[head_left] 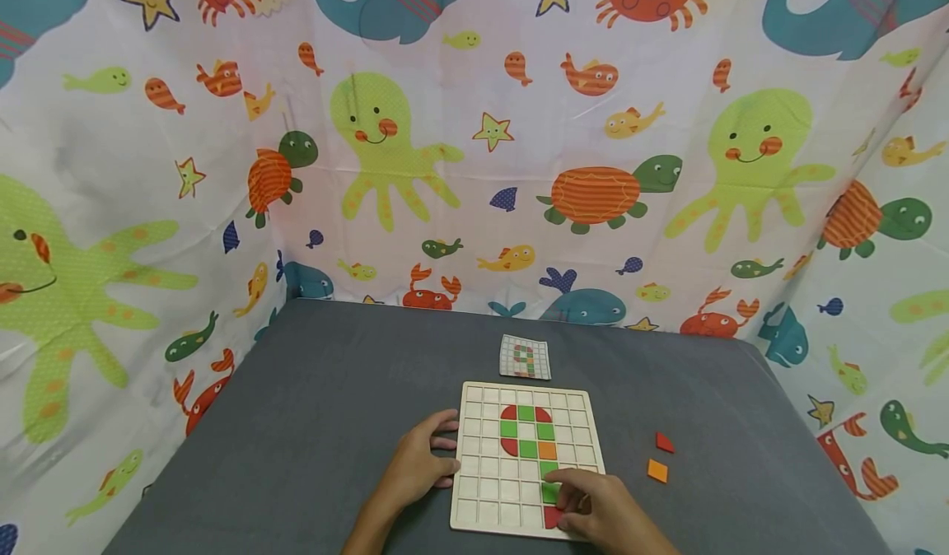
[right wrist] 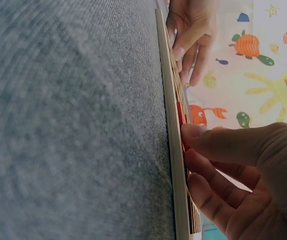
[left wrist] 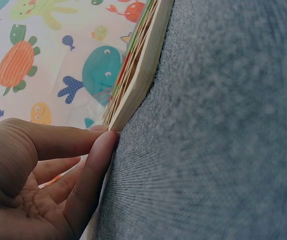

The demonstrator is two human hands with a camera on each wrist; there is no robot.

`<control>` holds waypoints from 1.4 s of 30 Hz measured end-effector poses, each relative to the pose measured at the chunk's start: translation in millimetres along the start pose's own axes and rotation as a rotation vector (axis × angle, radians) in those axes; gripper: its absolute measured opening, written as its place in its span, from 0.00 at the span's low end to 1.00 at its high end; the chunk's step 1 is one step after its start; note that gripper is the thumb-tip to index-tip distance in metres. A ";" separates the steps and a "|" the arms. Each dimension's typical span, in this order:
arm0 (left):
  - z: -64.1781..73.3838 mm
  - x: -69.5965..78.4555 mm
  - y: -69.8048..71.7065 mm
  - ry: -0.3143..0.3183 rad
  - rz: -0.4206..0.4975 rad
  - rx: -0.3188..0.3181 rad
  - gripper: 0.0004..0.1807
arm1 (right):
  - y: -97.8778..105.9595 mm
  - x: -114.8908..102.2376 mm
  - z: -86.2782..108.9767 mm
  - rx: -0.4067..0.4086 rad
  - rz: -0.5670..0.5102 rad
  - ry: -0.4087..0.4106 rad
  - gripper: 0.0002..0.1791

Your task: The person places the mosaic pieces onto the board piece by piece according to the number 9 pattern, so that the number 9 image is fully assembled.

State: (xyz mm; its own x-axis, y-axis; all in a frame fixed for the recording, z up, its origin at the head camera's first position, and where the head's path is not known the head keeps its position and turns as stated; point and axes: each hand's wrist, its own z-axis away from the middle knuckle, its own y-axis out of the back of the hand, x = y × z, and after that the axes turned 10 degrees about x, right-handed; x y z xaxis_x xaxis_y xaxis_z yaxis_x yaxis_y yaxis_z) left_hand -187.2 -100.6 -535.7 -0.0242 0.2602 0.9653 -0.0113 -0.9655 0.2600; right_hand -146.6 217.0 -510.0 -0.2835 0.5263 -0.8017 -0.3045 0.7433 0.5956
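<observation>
A wooden grid board (head_left: 489,489) lies on the grey table, with red, green and orange tiles set in its squares. My left hand (head_left: 418,460) rests against the board's left side, thumb and fingertips touching the edge; the left wrist view shows them at a corner of the pale rim (left wrist: 138,90). Over the lower right of the board, my right hand (head_left: 604,506) bends its fingers and holds a red tile (head_left: 552,517) in the bottom row. Close up, its thumb lies on that red tile (right wrist: 180,114). A green tile (head_left: 550,492) sits just above, partly covered by the fingers.
Right of the board lie a loose red rounded-edge tile (head_left: 665,442) and an orange square tile (head_left: 657,471). Behind the board is a small card (head_left: 525,357) printed with a grid and coloured pattern. A sea-animal curtain (head_left: 474,176) surrounds the table's back and sides.
</observation>
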 end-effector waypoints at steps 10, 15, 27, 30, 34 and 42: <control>0.1 0.8 -0.2 0.007 0.006 -0.002 0.43 | 3.7 5.4 -1.4 0.072 -0.007 -0.010 0.24; 0.6 1.2 -0.5 0.009 0.003 0.001 0.43 | 8.8 4.9 -1.1 0.165 0.021 -0.038 0.23; 0.8 1.8 -0.2 0.000 0.010 -0.002 0.42 | 30.3 6.1 -0.9 0.478 0.096 -0.096 0.26; 0.6 1.2 -0.7 0.000 0.009 -0.002 0.42 | 35.3 8.8 -1.0 0.535 0.115 -0.124 0.28; 0.2 0.8 -1.1 -0.002 0.007 0.001 0.42 | 43.1 13.9 1.0 0.564 0.151 -0.165 0.28; 0.3 0.6 -0.3 0.002 0.009 -0.003 0.42 | 57.7 27.4 9.1 0.583 0.165 -0.201 0.30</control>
State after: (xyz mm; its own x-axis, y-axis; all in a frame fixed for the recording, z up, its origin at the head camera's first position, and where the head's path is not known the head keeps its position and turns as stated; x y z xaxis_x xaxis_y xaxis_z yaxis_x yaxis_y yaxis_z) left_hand -186.9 -100.1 -535.2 -0.0261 0.2517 0.9674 -0.0136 -0.9678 0.2515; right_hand -163.7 278.1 -498.1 -0.0906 0.6782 -0.7293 0.2896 0.7186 0.6323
